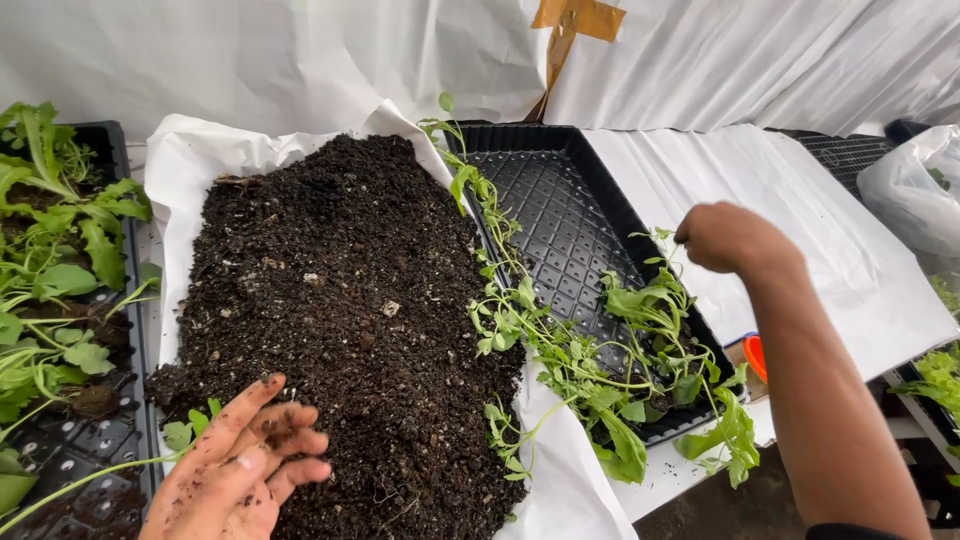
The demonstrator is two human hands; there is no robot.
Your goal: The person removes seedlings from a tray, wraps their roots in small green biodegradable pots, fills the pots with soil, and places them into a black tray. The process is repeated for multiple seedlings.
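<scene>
My left hand [240, 462], smeared with soil, lies open at the near edge of a big heap of dark potting soil [350, 300] spread on white paper [190, 160]. My right hand [730, 238] is closed, pinching a thin green stem above a black plastic tray [560, 200]. A tangle of leafy seedlings [600, 360] lies in the tray's near end and trails along the soil's right edge.
At the left stands a black cell tray [60, 470] with leafy green plants [60, 240]. White sheeting [830, 230] covers the bench to the right. A clear plastic bag [915, 185], an orange object [755, 355] and more greens [935, 375] sit at the right edge.
</scene>
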